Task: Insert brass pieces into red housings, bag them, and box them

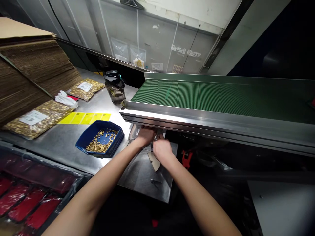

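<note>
Both my hands reach under the steel edge of a green conveyor belt (pixel 209 95). My left hand (pixel 145 136) is closed on a clear plastic bag (pixel 134 131) held just below the conveyor frame. My right hand (pixel 161 149) is closed beside it, fingers pinched at the bag's edge, with a small metal part showing between the hands. Below them lies a small steel platform (pixel 140 175) with a beige wedge-shaped piece (pixel 154 163) on it. A blue tray (pixel 100 139) of small gold-coloured parts sits to the left of my left hand.
On the steel table (pixel 61 144) lie two clear bags of gold parts (pixel 36 119) (pixel 86 88), yellow labels (pixel 85 118), white gloves (pixel 65 98), a dark jar (pixel 115 87) and stacked cardboard (pixel 29 72). Red items under plastic (pixel 29 200) fill the lower left. An orange clamp (pixel 187 159) hangs right.
</note>
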